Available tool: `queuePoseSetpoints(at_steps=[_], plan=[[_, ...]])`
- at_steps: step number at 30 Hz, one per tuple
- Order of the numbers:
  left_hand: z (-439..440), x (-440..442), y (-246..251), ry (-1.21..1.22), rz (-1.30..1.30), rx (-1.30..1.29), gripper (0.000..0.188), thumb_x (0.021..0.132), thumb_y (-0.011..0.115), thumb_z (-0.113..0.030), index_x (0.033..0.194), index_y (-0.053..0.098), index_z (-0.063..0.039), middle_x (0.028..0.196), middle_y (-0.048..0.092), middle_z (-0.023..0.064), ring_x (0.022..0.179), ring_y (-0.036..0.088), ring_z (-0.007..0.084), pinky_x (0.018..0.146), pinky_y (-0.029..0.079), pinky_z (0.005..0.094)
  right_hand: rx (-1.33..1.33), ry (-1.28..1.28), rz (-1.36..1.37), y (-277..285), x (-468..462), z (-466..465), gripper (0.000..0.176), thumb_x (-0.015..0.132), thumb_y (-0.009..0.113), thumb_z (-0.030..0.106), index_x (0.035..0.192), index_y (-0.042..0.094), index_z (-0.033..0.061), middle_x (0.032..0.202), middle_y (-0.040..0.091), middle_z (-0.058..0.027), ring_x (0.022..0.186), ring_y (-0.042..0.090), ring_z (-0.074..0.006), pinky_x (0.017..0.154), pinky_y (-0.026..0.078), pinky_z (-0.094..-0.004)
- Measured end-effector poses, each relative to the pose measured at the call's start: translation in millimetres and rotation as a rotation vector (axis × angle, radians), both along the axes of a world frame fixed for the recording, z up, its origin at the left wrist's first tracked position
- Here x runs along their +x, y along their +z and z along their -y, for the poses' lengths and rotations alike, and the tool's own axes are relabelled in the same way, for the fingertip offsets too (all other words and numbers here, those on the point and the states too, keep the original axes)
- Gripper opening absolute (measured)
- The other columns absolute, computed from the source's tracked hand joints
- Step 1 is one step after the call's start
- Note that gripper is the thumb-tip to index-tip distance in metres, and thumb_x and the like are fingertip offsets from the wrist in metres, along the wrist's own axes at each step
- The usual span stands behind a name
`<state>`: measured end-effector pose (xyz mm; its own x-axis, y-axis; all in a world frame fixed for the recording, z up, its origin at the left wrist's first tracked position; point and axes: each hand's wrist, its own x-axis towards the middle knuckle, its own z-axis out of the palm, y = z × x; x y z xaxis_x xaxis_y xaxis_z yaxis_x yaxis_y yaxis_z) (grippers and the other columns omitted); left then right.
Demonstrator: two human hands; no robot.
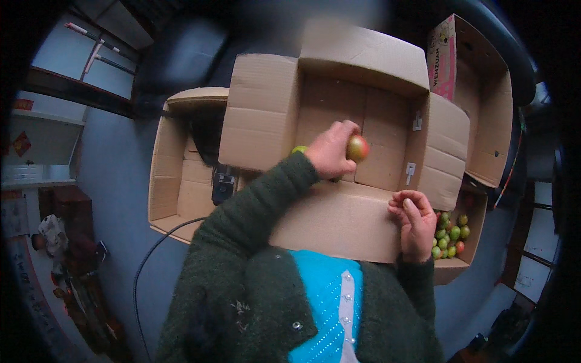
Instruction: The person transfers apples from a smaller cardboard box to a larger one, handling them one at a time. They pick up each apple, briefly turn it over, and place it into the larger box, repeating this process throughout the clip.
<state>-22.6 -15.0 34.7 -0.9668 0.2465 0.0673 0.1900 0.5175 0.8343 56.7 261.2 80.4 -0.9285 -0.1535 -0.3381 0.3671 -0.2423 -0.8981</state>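
Observation:
My left hand (333, 149) reaches over an open cardboard box (336, 222) with its fingers around a round red-and-green fruit (358, 149). Beneath that wrist, part of a green fruit (299, 149) shows inside the box; my hand and sleeve hide what else lies there. Over the box's near right corner is my right hand (415, 227), its fingers loosely curled and the thumb across them. Whether anything sits inside those fingers cannot be seen. Just to its right, a smaller cardboard box (475, 231) holds several green and reddish fruits (454, 233), partly covered by my hand.
On the left stands another open carton (170, 168) with a black device (224, 183) at its side. A black cable (140, 267) curves down from there. At the far right is a pink-printed carton (488, 109). Someone (54, 236) is in the background at far left.

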Motion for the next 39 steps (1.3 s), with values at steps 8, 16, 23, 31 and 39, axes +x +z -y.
queuePoseSetpoints(at_steps=[8, 16, 23, 31, 39], plan=[[38, -2, -13, 0.145, 0.219, -0.226, 0.062, 0.073, 0.072, -0.008, 0.133, 0.053, -0.005, 0.122, 0.06, 0.0257, 0.116, 0.057, 0.0445, 0.104, 0.048, 0.0485, 0.025, -0.019, 0.007, -12, 8, -16, 0.014, 0.102, 0.056, 0.005, 0.111, 0.064, -0.0025, 0.104, 0.07, -0.0125, 0.089, 0.069, -0.0178, 0.083, 0.058, -0.0302], [44, 0, -11, 0.032, 0.286, -0.299, 0.055, 0.073, 0.07, 0.006, 0.124, 0.052, -0.003, 0.116, 0.065, 0.0247, 0.113, 0.062, 0.0438, 0.101, 0.051, 0.0465, 0.165, -0.157, -0.104, -7, 10, -52, 0.013, 0.102, 0.058, 0.007, 0.108, 0.066, -0.0013, 0.102, 0.072, -0.0109, 0.087, 0.068, -0.0155, 0.08, 0.057, -0.0298], [43, 11, -20, 0.012, 0.004, -0.447, 0.056, 0.074, 0.064, 0.005, 0.129, 0.052, -0.004, 0.126, 0.06, 0.0231, 0.119, 0.056, 0.0449, 0.103, 0.048, 0.0497, 0.37, -0.545, -0.247, -25, 17, -140, 0.012, 0.103, 0.059, 0.007, 0.109, 0.066, -0.0005, 0.1, 0.072, -0.0099, 0.084, 0.069, -0.0151, 0.077, 0.058, -0.0284], [35, 12, -11, 0.025, 0.03, -0.414, 0.055, 0.074, 0.071, -0.005, 0.126, 0.056, -0.007, 0.123, 0.06, 0.0188, 0.116, 0.057, 0.0424, 0.101, 0.05, 0.0464, 0.846, -0.512, -0.069, -99, 12, -217, 0.016, 0.095, 0.068, 0.008, 0.107, 0.067, -0.0014, 0.096, 0.072, -0.0061, 0.083, 0.068, -0.0144, 0.075, 0.055, -0.0279], [44, 8, -12, 0.035, -0.111, -0.782, 0.054, 0.073, 0.073, -0.007, 0.125, 0.057, -0.007, 0.125, 0.06, 0.02, 0.12, 0.055, 0.0409, 0.104, 0.047, 0.0488, 1.536, -0.138, -0.395, -140, -20, -200, 0.05, 0.08, 0.078, 0.011, 0.128, 0.062, 0.0092, 0.126, 0.063, -0.0198, 0.116, 0.057, -0.042, 0.1, 0.048, -0.049]])
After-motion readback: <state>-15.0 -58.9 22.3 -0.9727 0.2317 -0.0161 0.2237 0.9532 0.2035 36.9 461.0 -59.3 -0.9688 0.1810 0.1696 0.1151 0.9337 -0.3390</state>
